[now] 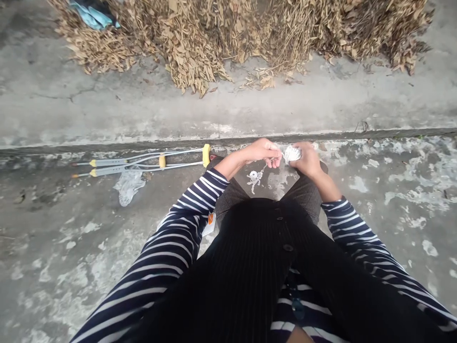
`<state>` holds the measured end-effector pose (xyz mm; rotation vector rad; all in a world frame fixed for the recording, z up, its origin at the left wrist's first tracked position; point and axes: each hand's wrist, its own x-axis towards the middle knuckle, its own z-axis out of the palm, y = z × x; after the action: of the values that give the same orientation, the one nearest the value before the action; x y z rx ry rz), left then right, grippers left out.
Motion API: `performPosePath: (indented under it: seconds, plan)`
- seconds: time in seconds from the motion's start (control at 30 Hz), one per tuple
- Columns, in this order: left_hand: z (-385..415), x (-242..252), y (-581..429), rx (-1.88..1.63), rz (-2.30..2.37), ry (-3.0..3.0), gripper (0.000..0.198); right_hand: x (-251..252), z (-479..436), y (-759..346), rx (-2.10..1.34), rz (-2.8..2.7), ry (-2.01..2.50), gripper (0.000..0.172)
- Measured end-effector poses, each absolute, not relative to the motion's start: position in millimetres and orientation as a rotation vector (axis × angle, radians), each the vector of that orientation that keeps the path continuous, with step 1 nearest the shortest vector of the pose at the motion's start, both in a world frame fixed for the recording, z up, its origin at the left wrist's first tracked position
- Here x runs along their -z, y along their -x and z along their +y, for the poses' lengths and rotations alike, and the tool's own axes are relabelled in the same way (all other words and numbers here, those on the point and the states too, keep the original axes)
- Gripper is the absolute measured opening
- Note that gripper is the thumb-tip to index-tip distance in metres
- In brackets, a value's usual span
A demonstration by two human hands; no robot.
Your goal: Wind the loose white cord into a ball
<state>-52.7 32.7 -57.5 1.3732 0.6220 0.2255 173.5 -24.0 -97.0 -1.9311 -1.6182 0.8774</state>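
Firstly, one bundle of white cord (293, 155), position: in the right hand (309, 159), whose fingers are clamped round its side. One strand (263, 168), position: at the left hand (263, 151), thumb and fingertips together, apparently pinching it just beside the bundle. One loose tangle (254, 179) of the same pale stuff, lying on the concrete floor (360, 233) below the left hand (the strand seems to run down to it).

Handling notes: the work probably calls for a firm right grip that does not crush the bundle, light and even tension on the strand, and small movements of the left fingers. A sharp tug could tighten the tangle into a knot; kinks are best eased out by hand.

Markings: one white packet (210, 224) with an orange patch, beside the striped left sleeve (171, 247); lettering, if any, too small to read. One clear plastic bag (129, 186), print not legible. One pair of crutches (162, 161), yellow-padded, no readable label.
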Motion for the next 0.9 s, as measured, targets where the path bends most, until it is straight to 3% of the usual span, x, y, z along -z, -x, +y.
performPosePath:
  seconds: [0.2, 0.27, 0.37, 0.57, 0.9]
  plan:
    - [49.8, 63.7, 52.4, -0.183, 0.662, -1.430, 0.022, 79.8, -39.2, -188.6, -1.888, -1.485, 1.500, 0.054]
    - [48.4, 69.6, 48.9, -0.203, 0.619, -1.411, 0.022, 77.0, -41.2, -196.0, -2.044, -1.290, 1.354, 0.051]
    - [42.9, 80.1, 43.7, -0.221, 0.569, -1.368, 0.023, 74.3, -44.8, -198.6, -1.986, -1.096, 1.225, 0.051]
    - [37.0, 95.5, 45.7, -0.308, 0.580, -1.244, 0.029, 47.5, -48.4, -191.0, -1.710, -0.905, 1.184, 0.082]
    - [47.5, 121.8, 59.7, -0.353, 0.714, -1.296, 0.030, -55.7, -21.5, -227.6, -1.089, -0.986, 0.993, 0.054]
